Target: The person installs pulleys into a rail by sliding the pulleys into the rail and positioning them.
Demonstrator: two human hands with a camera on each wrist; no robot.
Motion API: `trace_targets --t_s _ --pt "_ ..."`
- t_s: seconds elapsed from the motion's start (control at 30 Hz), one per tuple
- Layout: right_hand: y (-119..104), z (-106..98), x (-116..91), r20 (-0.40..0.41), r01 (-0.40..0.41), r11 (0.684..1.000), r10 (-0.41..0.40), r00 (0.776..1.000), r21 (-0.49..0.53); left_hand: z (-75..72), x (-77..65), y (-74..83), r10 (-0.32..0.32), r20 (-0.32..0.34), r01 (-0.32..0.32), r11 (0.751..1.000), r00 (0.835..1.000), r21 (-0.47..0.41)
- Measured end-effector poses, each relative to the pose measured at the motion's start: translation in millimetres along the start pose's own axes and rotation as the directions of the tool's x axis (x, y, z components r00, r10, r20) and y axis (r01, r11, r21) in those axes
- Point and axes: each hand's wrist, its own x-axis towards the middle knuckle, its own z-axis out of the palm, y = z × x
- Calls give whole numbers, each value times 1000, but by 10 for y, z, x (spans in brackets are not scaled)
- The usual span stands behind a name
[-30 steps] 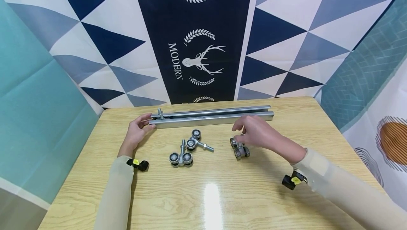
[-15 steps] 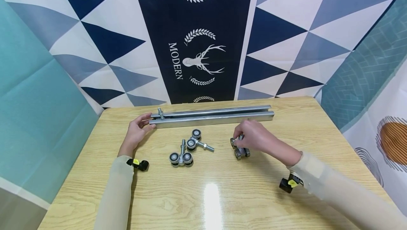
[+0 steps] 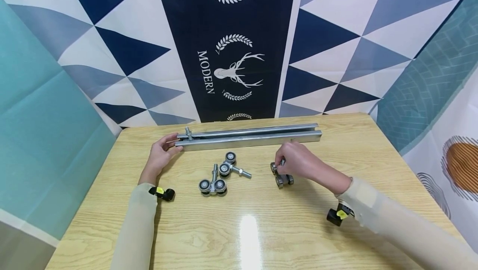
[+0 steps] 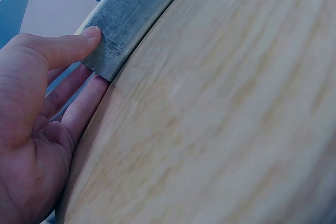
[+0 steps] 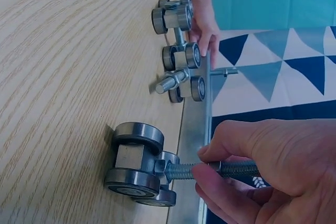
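My left hand holds the left end of a metal track rail; in the left wrist view the thumb presses its outer face and other fingers reach behind the end. An upright bolt sticks out of the rail's slot near that hand. At the right, my right hand pinches the threaded stem of a roller trolley between thumb and fingers. This trolley has several steel wheels, which sit on the table, and its stem points up.
Two more roller trolleys, one nearer and one farther, lie tipped over on the wooden table in front of the rail. Behind the table's far edge hangs a patterned cloth.
My right hand has come down from just above the right trolley, and its fingers have closed round the stem. The left hand and the rail have stayed put.
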Motion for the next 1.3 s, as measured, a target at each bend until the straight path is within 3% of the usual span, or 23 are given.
trace_targets --t_s 0.47,0.77,1.3 --pt "56 -107 -12 21 31 998 -30 999 -53 0 10 -5 9 6 -9 1000 1000 -15" --pt "142 -264 -18 -45 28 996 -31 998 -79 -3 22 -19 11 -1 -11 1000 1000 0" --pt "378 -621 54 -83 64 985 -78 994 -160 -13 30 -32 6 1 -6 1000 1000 2"
